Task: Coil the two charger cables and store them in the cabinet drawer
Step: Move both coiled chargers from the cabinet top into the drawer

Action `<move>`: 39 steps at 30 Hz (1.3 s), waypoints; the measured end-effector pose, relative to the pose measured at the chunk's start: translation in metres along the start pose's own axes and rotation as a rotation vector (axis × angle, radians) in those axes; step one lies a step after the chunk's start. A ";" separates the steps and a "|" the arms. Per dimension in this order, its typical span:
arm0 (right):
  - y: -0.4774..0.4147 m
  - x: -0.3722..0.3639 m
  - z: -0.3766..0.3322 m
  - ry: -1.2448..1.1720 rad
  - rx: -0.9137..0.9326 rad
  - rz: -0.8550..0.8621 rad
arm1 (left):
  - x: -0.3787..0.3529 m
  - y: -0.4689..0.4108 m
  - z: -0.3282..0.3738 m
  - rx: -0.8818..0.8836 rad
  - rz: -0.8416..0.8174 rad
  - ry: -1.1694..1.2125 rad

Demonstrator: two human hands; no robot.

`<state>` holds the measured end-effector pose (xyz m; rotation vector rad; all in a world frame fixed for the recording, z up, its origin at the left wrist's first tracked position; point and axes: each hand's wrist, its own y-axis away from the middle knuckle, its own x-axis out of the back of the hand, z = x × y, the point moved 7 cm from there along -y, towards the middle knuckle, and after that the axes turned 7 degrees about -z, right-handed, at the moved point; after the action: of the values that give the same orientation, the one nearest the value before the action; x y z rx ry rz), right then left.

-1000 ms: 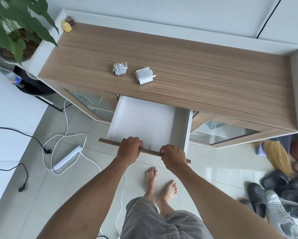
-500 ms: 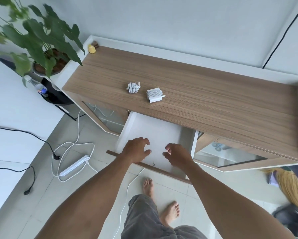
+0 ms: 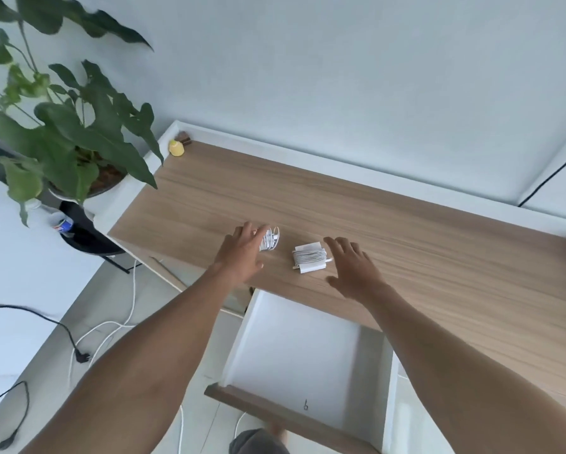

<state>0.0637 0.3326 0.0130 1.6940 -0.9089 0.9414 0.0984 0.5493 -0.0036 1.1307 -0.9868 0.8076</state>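
- Both charger cables are already wound: the smaller coil (image 3: 271,239) and the larger coil (image 3: 311,257), which is wrapped around a white charger block, lie side by side on the cabinet top (image 3: 422,257). The smaller one is at about 10 o'clock from the larger.
- The drawer (image 3: 294,355) stands pulled out at 6 o'clock from the coils. Its white floor shows nothing stored in it.
- The left hand (image 3: 242,253) reaches in with straight fingers whose tips cover the 9 o'clock edge of the smaller coil. It grips nothing, and whether it touches the coil is hard to tell.
- The right hand (image 3: 353,267) is spread flat just beside the larger coil, at its 3 o'clock side. It appears apart from the coil and holds nothing.
- As I judge it, the coiling is done and the drawer is ready. What is left is to grasp each coil, carry it toward 6 o'clock, lay it in the drawer and push the drawer shut.
- A potted plant (image 3: 72,132) stands at 10 o'clock from the cabinet, and a small yellow object (image 3: 176,148) sits in the far left corner of the top.
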 end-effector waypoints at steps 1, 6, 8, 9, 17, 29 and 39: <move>-0.007 -0.001 -0.001 0.031 0.014 -0.017 | -0.002 -0.010 -0.002 -0.033 -0.044 -0.055; -0.036 -0.015 -0.001 0.088 0.059 -0.082 | -0.003 -0.054 0.000 -0.214 -0.213 -0.279; -0.045 -0.018 -0.001 0.094 0.082 -0.083 | 0.001 -0.068 0.008 -0.293 -0.230 -0.367; -0.049 -0.020 -0.002 0.098 0.096 -0.083 | 0.001 -0.072 0.012 -0.337 -0.233 -0.408; -0.064 -0.030 -0.013 0.118 0.162 -0.095 | 0.001 -0.080 0.014 -0.499 -0.295 -0.488; -0.067 -0.032 -0.016 0.115 0.098 -0.050 | 0.002 -0.065 -0.002 -0.579 -0.205 -0.509; -0.057 -0.032 -0.018 0.033 0.042 -0.008 | -0.016 -0.062 -0.010 -0.528 -0.181 -0.349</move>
<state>0.0976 0.3689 -0.0329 1.7117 -0.8652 0.9864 0.1511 0.5427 -0.0413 0.8915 -1.2732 0.1786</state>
